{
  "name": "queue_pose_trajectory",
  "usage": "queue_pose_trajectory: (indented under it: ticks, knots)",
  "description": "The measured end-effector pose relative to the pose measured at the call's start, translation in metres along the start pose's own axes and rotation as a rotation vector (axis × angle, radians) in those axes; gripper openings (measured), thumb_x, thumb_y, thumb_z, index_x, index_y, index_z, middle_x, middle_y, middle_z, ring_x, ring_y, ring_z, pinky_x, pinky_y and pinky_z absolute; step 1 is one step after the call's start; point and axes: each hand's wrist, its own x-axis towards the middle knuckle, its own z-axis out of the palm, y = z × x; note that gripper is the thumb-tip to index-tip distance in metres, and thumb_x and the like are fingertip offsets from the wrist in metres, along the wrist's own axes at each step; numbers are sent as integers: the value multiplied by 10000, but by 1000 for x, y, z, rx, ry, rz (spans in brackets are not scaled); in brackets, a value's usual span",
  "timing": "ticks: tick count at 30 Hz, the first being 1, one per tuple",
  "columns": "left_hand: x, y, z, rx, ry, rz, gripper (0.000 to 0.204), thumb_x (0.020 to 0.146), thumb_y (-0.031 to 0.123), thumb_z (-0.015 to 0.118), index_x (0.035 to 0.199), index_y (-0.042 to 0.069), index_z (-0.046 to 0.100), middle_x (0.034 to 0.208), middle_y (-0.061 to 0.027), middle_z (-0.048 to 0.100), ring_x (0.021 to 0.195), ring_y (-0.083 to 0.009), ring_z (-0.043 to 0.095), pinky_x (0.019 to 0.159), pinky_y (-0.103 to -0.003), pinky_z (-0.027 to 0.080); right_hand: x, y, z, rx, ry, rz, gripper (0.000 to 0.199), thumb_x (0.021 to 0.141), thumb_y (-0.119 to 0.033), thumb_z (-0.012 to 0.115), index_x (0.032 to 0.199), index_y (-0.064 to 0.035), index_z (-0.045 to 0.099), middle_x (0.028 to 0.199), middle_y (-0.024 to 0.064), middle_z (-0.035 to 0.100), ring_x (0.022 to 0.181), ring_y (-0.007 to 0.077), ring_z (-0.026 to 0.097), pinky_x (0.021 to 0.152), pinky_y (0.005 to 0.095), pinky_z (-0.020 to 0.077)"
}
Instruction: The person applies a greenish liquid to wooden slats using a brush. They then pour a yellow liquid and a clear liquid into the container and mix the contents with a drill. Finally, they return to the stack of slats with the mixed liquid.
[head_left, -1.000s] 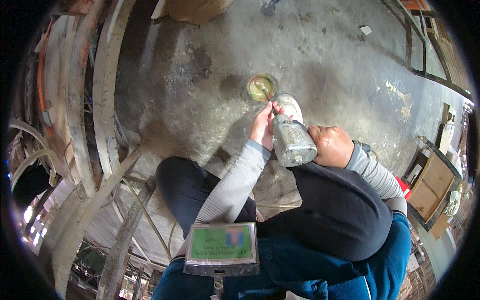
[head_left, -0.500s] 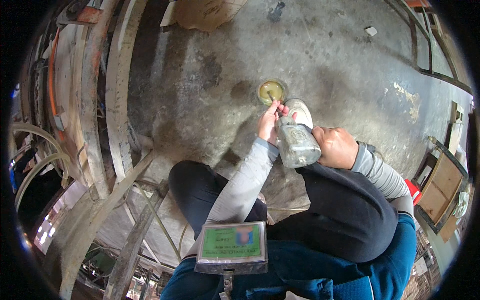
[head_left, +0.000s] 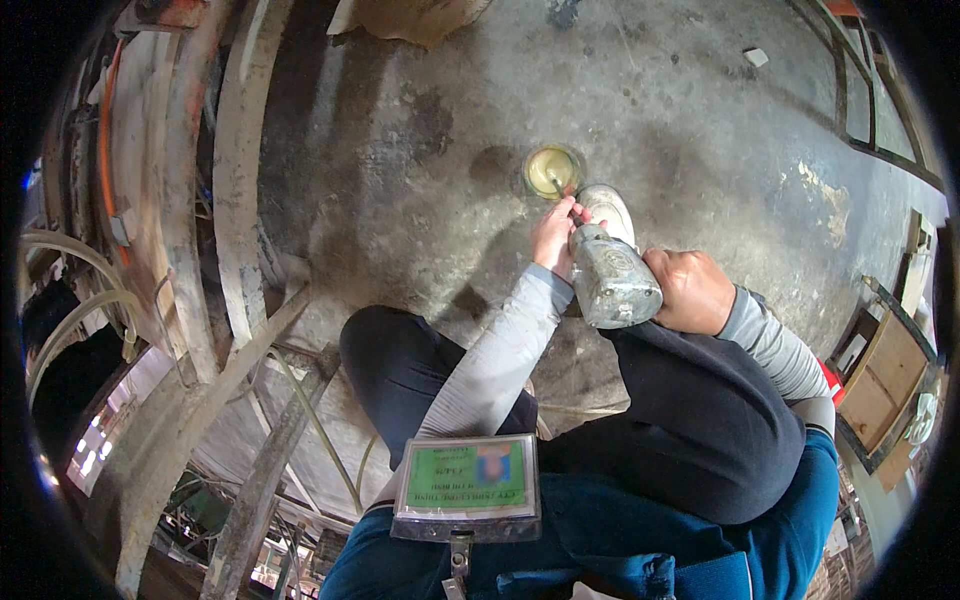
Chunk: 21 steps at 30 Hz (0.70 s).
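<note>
My right hand is wrapped round the side of a worn grey metal power tool, pistol-shaped like a drill or impact wrench; its handle is mostly hidden. The tool's nose points away from me toward a small round glass jar on the floor. Inside the jar is a yellowish liquid, with a thin dark rod dipping into it. At the tool's nose, my left hand has its fingers closed around the rod. Whether the rod joins the tool is hidden by my fingers.
My white shoe stands close to the jar. Metal frames and hoses line the left. Cardboard lies at the far edge, a small white scrap at far right. A wooden panel leans at the right.
The whole view has shifted slightly. The liquid's surface now looks paler and swirled around the rod. Both hands keep their hold, and the tool sits slightly farther right in view.
</note>
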Motion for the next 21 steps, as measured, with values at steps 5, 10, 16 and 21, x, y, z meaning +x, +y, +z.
queue_pose_trajectory:
  ticks: [5, 10, 16, 21]
  knots:
    - [9, -4, -2, 8, -62, 11, 154, 869, 159, 489, 748, 72, 451, 680, -21, 448, 601, -121, 484, 642, -444, 533, -4, -3, -3, -1, -19, 78, 301, 626, -204, 632, 796, 6, 498, 588, 181, 542, 580, 351, 569, 550, 408, 463]
    - [9, -3, 3, -13, -71, -9, 132, 866, 147, 488, 768, 66, 451, 689, -24, 444, 617, -121, 483, 663, -450, 529, -2, -3, -6, -18, -15, 105, 294, 636, -205, 629, 799, 1, 500, 615, 182, 548, 589, 350, 568, 558, 405, 462]
    - [3, 3, 12, -28, -32, -6, 144, 865, 164, 507, 776, 63, 457, 684, -17, 444, 610, -118, 492, 658, -447, 530, 0, -3, -6, -13, -10, 90, 308, 642, -215, 633, 819, 4, 507, 659, 180, 558, 615, 342, 573, 570, 396, 463]
    - [5, 6, 12, -38, -13, -12, 167, 862, 167, 515, 743, 63, 462, 667, -16, 446, 576, -121, 487, 644, -441, 534, 1, -3, -7, -8, 15, 70, 320, 638, -213, 641, 828, 9, 510, 652, 177, 555, 612, 336, 574, 566, 387, 465]
